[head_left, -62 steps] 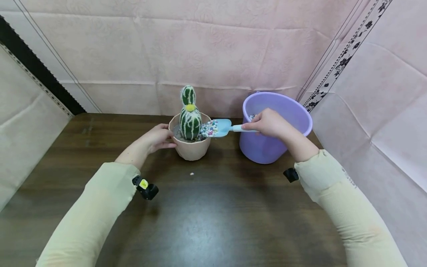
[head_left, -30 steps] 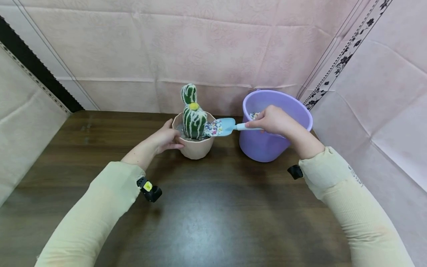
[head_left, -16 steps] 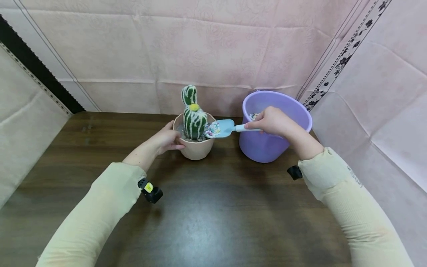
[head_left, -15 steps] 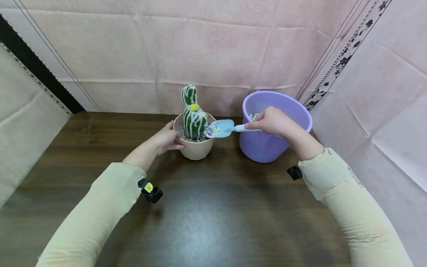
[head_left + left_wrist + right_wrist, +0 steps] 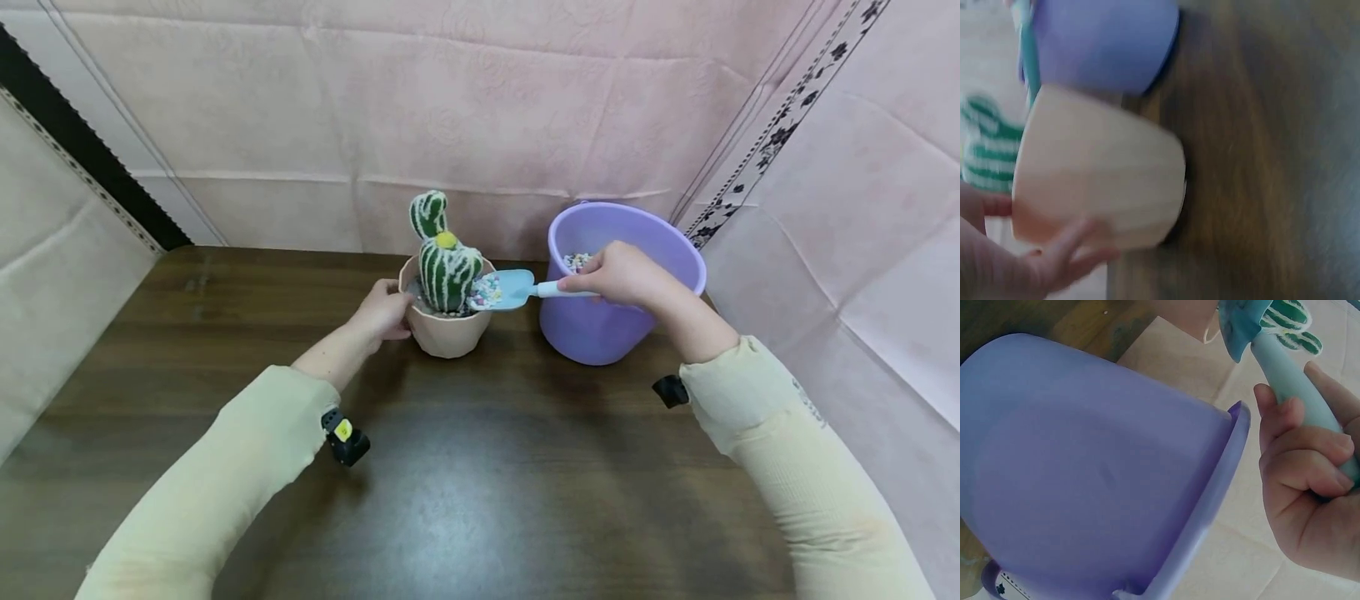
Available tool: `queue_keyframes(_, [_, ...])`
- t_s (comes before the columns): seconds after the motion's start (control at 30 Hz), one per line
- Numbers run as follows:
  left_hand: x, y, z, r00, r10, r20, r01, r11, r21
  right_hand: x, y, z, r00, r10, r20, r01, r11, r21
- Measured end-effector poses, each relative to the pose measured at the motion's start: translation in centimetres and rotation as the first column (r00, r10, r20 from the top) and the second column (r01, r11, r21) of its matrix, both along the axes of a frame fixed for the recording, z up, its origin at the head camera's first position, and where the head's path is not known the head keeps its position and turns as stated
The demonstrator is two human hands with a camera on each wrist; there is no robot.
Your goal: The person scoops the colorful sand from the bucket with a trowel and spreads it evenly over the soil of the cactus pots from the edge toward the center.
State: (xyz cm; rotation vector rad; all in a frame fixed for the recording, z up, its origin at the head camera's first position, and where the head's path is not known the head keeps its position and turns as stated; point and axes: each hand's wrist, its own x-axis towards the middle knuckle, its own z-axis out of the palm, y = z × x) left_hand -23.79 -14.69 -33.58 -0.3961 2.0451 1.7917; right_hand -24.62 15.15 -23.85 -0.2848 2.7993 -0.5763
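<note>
A green-and-white striped cactus (image 5: 450,275) with a yellow flower leans to the left in a beige flower pot (image 5: 448,335). My left hand (image 5: 381,315) grips the pot's left side, fingers at the rim and on the outer wall; the left wrist view is blurred. Across the pot's right rim lies the blade of a light-blue hand trowel (image 5: 516,289), bearing small multicoloured pebbles (image 5: 486,292) against the cactus. The trowel's handle is in my right hand (image 5: 624,273), fingers curled round it in the right wrist view, in front of the bucket's opening.
On the right stands a purple bucket (image 5: 588,333), with more pebbles (image 5: 576,262) visible inside near its left wall. The dark wooden table (image 5: 465,467) stretches toward me. Pale patterned cloth (image 5: 480,108) hangs close behind the pot and bucket.
The pot and my left hand have shifted slightly right, and the cactus tilts more. The trowel has moved a little right with the pot. A pale speck before the pot no longer shows.
</note>
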Motion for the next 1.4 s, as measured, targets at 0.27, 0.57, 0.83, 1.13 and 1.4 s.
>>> queue_keyframes(0.27, [-1.0, -1.1, -0.1, 0.977, -0.053, 0.206, -0.016, 0.948, 0.317, -0.1, -0.2, 0.0, 1.000, 0.011, 0.017, -0.011, 1.000, 0.006])
queue_keyframes(0.57, [-0.3, 0.6, 0.4, 0.977, 0.068, 0.203, -0.147, 0.901, 0.408, -0.4, -0.8, 0.4, 1.000, 0.017, -0.015, -0.017, 1.000, 0.019])
queue_keyframes(0.83, [-0.4, 0.4, 0.1, 0.982, 0.051, 0.183, -0.120, 0.913, 0.390, -0.9, -1.6, 1.0, 0.999, 0.020, -0.027, -0.018, 0.998, 0.052])
queue_keyframes(1.13, [-0.2, -0.1, -0.2, 0.999, 0.011, 0.033, -0.016, 0.989, 0.150, -0.8, -2.1, 1.9, 0.999, 0.041, -0.019, -0.039, 0.994, 0.100])
queue_keyframes(1.4, [-0.2, 0.0, -0.2, 0.999, 0.026, 0.045, -0.035, 0.977, 0.210, -1.0, -3.5, 3.2, 0.998, 0.059, -0.029, -0.054, 0.988, 0.146])
